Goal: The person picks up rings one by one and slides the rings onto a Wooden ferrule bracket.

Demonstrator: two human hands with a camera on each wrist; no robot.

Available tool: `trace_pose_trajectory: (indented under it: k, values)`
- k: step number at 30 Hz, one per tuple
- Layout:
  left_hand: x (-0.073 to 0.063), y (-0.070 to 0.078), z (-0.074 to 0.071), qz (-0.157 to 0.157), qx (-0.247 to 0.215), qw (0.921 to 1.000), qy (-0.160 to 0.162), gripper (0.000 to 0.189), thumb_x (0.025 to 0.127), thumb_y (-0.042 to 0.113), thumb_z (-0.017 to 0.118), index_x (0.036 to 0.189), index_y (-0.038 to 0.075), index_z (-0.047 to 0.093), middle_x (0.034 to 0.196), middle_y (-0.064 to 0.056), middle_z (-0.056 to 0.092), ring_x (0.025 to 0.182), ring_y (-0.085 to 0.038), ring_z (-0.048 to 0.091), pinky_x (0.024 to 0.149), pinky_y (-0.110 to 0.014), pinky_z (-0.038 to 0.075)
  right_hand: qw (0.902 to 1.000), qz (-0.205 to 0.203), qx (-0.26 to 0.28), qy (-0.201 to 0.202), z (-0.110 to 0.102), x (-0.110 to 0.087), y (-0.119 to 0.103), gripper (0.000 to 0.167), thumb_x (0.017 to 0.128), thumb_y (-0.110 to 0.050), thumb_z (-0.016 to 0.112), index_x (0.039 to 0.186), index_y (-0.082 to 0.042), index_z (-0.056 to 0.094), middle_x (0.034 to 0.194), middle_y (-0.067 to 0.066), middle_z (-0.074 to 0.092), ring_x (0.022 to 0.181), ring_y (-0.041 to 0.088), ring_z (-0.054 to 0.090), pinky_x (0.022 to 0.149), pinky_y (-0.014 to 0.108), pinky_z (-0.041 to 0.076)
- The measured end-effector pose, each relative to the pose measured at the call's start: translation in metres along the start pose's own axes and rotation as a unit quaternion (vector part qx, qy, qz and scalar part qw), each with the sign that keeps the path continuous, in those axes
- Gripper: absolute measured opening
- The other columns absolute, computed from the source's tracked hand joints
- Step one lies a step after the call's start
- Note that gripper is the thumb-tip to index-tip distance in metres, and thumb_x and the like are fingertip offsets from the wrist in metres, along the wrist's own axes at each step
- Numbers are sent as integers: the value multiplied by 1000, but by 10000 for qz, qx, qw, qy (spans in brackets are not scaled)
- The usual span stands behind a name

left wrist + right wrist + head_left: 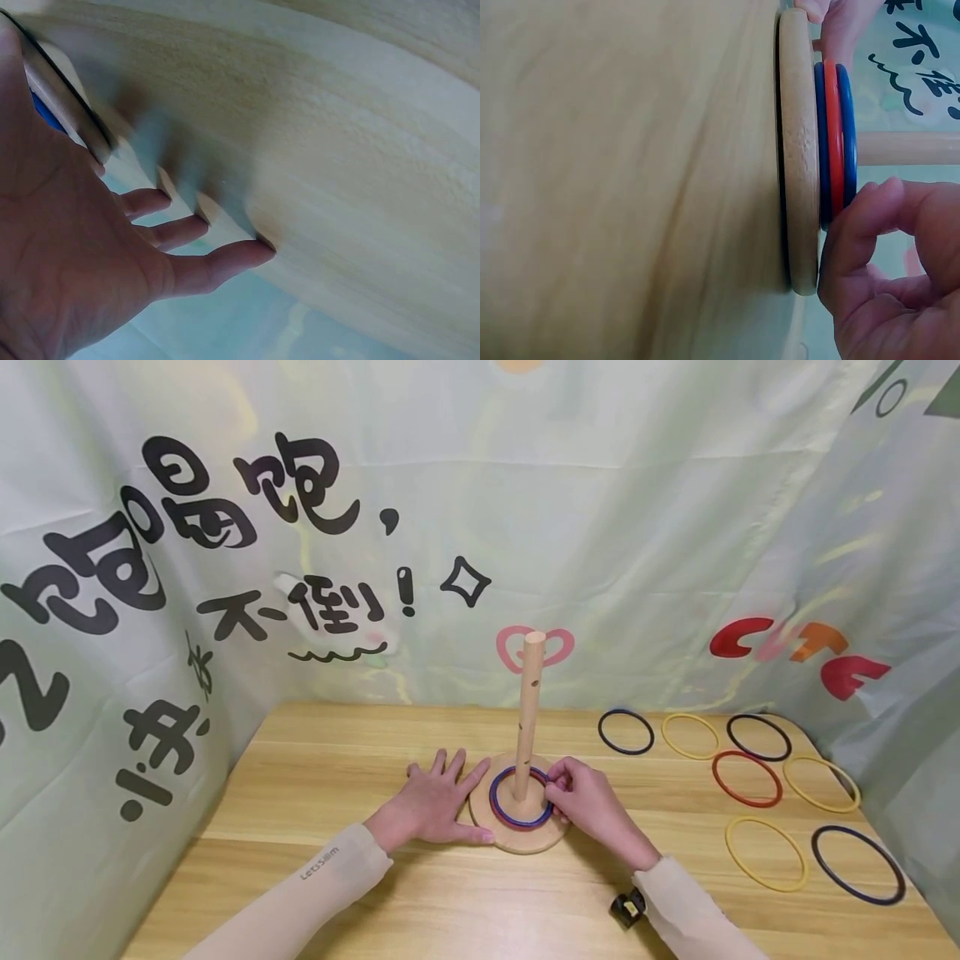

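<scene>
A round wooden base [525,842] lies on the table with an upright wooden post [529,710] in its middle. Around the post, a blue ring [848,135] sits on a red ring [835,142], and a second blue ring [821,146] is underneath. My left hand [438,802] spreads its fingers along the left edge of the base, thumb at the front. At the right side of the stack, my right hand [588,797] pinches the top blue ring between thumb and curled index finger.
On the right of the wooden table [315,777] lie several loose rings, among them a red ring [757,805], a yellow ring [726,839] and a dark blue ring [813,843]. A printed curtain [637,543] hangs behind and at both sides.
</scene>
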State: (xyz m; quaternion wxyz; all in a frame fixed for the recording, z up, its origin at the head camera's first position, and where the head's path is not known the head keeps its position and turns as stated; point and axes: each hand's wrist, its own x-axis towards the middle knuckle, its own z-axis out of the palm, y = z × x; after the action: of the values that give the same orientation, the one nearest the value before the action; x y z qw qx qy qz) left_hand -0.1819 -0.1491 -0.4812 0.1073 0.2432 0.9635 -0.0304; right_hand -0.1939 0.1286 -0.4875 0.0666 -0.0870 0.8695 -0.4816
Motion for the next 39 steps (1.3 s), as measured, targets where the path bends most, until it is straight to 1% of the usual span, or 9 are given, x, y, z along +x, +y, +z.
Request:
trace_pose_trajectory:
  k: [6,9,13,20,26,32,35,37,39]
  values:
    - [2,0,2,14,17,10000,-69,121,87,97,48,178,27,12,177,-23,22,157,-55,28,101,-83,40,9998,36,115,132,-12,-7,-1,11,100,-5,68,110,-1,69,80,6,64,60,19,64,53,28,52]
    - [2,0,1,11,-37,10000,-19,121,86,98,49,178,27,14,177,-23,24,156,-55,30,100,-83,41,9995,-100,-34,296,-21,-11,1,15,99,-5,68,113,0,70,85,6,63,64,19,61,54,27,49]
    - [1,0,0,11,-83,9999,-63,121,86,99,47,178,29,13,178,-22,22,157,-55,28,102,-83,40,9977,-272,-300,544,-34,-18,4,18,98,-4,69,115,-1,70,91,5,64,71,17,58,57,27,45]
    - [0,-2,-1,-28,-149,9999,-80,120,88,96,51,178,26,14,177,-24,22,157,-56,27,102,-84,39,9937,-491,-402,926,-56,-32,8,18,98,-3,67,116,-1,71,94,6,66,80,19,61,63,28,51]
    - [0,-2,-1,26,-251,9996,-88,120,87,97,49,178,28,14,178,-23,21,157,-57,26,103,-85,37,9883,-511,-691,1256,-79,-55,25,19,100,-6,73,119,-1,72,99,5,69,83,17,62,65,27,52]
    - [1,-1,0,-27,-188,9998,-82,121,85,99,49,178,29,14,178,-22,22,157,-56,26,103,-84,37,9799,-550,-1104,1565,-101,-81,52,20,97,-7,81,116,-3,75,99,3,71,78,6,61,66,23,50]
    - [1,-1,0,-7,-203,9998,-68,121,86,98,49,178,29,14,177,-23,22,157,-56,27,103,-84,38,9780,-354,-1287,1603,-114,-93,64,21,97,-9,81,116,-2,75,99,3,72,73,3,58,62,23,47]
    - [1,0,-1,16,-235,9997,-56,121,86,98,50,178,28,15,177,-24,22,157,-56,27,102,-84,38,9777,-60,-1482,1490,-123,-100,70,24,99,-15,82,118,-2,75,100,3,71,70,4,56,60,25,45]
    - [0,0,-2,20,-262,9996,-44,120,86,97,51,178,27,16,177,-24,23,157,-56,28,102,-84,38,9786,262,-1624,1240,-134,-104,75,30,102,-22,80,122,0,73,102,5,71,71,8,55,59,28,44]
